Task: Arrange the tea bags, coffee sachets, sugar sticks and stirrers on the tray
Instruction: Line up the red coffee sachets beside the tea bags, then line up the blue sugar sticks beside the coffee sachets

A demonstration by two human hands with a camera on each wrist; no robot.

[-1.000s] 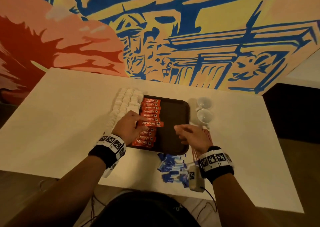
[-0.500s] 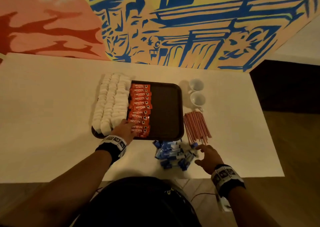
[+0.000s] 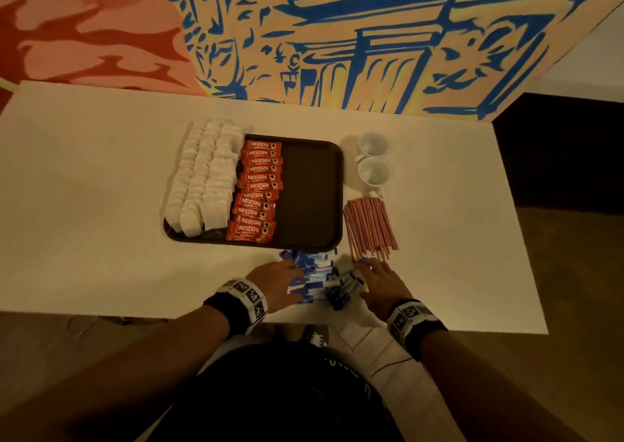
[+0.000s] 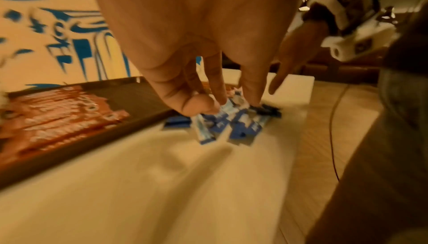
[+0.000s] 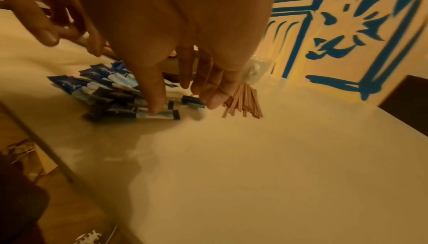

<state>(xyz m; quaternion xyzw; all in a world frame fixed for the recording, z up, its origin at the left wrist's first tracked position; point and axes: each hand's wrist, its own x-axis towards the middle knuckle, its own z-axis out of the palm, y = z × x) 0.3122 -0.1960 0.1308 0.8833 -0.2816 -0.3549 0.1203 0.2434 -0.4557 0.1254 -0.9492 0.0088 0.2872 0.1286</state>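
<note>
Nearest, a heap of blue and white paper sugar sticks [image 3: 317, 279] is touched from both sides on the white table [image 3: 101, 205]: the left hand [image 3: 275, 281] has fingers bent down onto it, and the right hand [image 3: 380, 281] has fingers fairly straight, thumb pressed on one stick. Just behind, a dark brown plastic tray [image 3: 312, 191] is seen, with red coffee sachets [image 3: 258, 191] and white tea bags [image 3: 202, 181] lined up on it. Pink thin stirrers [image 3: 369, 227] and two small white cups [image 3: 373, 164] are laid beside its right edge.

The bench [image 3: 101, 184] is a smooth, matt off-white surface. The tray [image 3: 314, 188] looks like dark brown plastic with a fine texture. Tea bags [image 3: 202, 178] are soft white paper, coffee sachets [image 3: 258, 191] glossy red foil (printed), sugar sticks [image 5: 111, 90] slick blue-white paper, cups [image 3: 373, 171] glazed white.
</note>
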